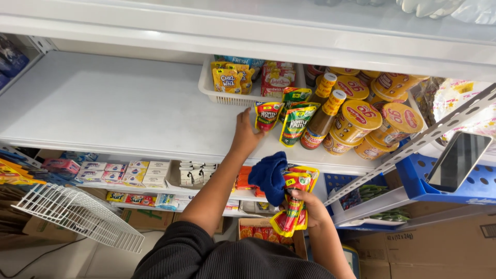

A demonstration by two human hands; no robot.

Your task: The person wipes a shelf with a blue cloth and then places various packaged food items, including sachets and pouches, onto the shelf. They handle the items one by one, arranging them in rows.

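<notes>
Pouches of sauce are what both hands deal with, one standing on the white shelf [129, 108] and a bunch held lower down; going from the left, a white wire basket [77, 214] hangs tilted at the lower left, and above it a lower shelf carries rows of small flat boxes [124, 173] in pale colours; the white shelf itself is bare across its left half; the left hand [245, 133] reaches up along a dark sleeve [206, 253], fingers spread and loose, its fingertips touching the left edge of a red and yellow pouch [267, 114] that stands upright on the shelf; just to the right of that pouch stand two green pouches [297, 121], leaning a little; behind them a white plastic tray [217, 89] holds yellow and red packets; below the shelf edge, the right hand [310, 206] is closed around a bunch of red and yellow pouches [294, 204], gripping them at the middle, with a blue cloth [269, 174] draped against the top of the bunch; to the right of the green pouches stand two brown bottles [323, 119] with yellow caps, then a crowd of round yellow cups [372, 121] with red and yellow lids; further right a blue perforated bin [444, 186] holds a dark phone [460, 157] propped at a slant.
</notes>
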